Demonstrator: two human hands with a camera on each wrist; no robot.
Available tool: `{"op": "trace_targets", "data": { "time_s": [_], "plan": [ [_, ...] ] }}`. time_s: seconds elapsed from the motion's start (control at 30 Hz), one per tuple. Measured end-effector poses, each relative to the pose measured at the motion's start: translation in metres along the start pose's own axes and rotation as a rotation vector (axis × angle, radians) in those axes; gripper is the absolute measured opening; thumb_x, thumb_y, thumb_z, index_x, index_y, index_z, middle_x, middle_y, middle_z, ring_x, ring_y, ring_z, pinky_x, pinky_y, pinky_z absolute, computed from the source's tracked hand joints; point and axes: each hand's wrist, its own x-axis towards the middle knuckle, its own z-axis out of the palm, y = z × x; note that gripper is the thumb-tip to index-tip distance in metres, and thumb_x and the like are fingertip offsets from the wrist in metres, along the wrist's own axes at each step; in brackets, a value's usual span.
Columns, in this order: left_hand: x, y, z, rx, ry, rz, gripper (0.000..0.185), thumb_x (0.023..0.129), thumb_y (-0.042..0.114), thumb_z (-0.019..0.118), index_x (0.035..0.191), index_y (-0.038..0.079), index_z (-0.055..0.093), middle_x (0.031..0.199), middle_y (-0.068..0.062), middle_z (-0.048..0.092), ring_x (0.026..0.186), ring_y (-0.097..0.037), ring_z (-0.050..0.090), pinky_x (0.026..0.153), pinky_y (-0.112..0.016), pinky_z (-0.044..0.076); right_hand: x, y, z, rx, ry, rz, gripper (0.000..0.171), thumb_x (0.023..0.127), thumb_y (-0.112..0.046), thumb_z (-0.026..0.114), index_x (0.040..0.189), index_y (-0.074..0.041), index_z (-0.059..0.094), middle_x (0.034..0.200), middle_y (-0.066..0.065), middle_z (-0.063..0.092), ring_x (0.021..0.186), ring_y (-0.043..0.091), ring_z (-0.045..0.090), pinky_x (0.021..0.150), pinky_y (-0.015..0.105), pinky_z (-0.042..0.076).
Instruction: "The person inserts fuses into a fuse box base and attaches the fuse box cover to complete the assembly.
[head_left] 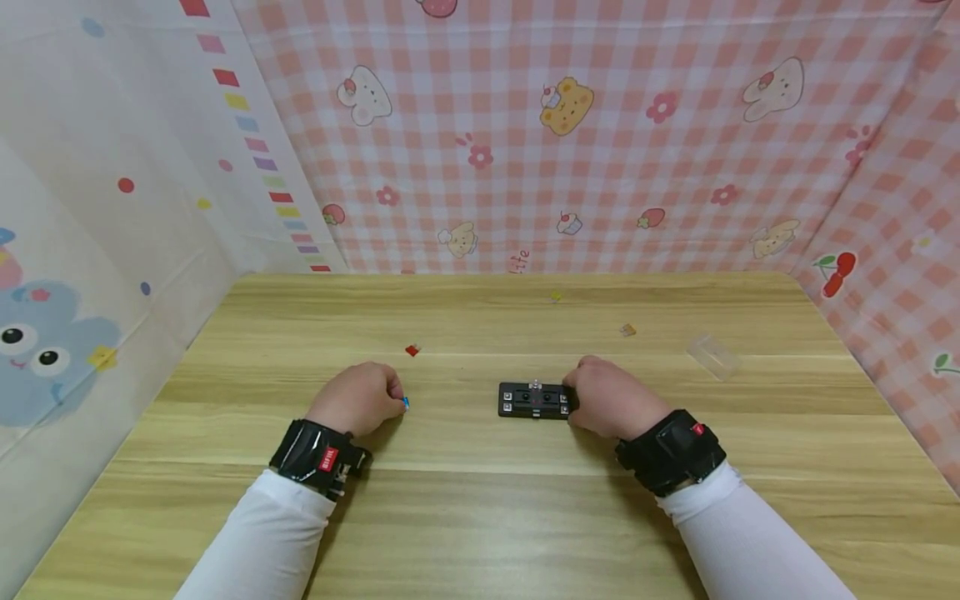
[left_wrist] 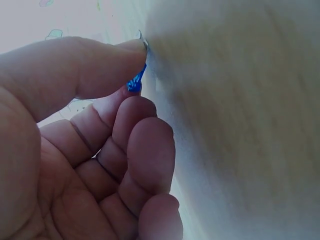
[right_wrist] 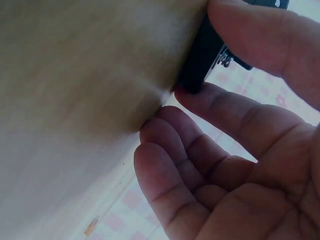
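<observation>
Between thumb and forefinger, my left hand [head_left: 358,400] pinches a small blue blade fuse [left_wrist: 135,84] with a metal end, close over the table; the fingers cover much of it. The other left fingers curl loosely below. A black fuse block [head_left: 534,400] with silvery terminals lies lengthwise at the middle of the table. My right hand [head_left: 613,397] grips its right end, thumb on one side and forefinger at the edge in the right wrist view. A red fuse [head_left: 413,350] lies beyond my left hand.
Farther back on the wooden table [head_left: 450,517] are a yellow fuse [head_left: 556,297] and an orange-brown fuse [head_left: 627,330]. A clear plastic cover [head_left: 713,357] lies to the right, beyond my right hand. Patterned cloth [head_left: 495,108] hangs behind the table and at both sides.
</observation>
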Motion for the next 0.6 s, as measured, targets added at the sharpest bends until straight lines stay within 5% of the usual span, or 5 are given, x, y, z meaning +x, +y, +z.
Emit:
{"op": "trace_targets", "data": {
  "time_s": [0.6],
  "plan": [
    [0.0006,0.003,0.0007,-0.038,0.037,0.001,0.016,0.092,0.02,0.079,0.082,0.016,0.067,0.077,0.001,0.064,0.069,-0.018,0.056,0.064,-0.03,0.041,0.0001,-0.0005,-0.0002,0.0,-0.001,-0.009,0.029,0.078,-0.005,0.084,0.107,-0.003,0.079,0.102,0.009,0.066,0.085,0.021,0.057,0.082,0.037,0.053]
  ]
}}
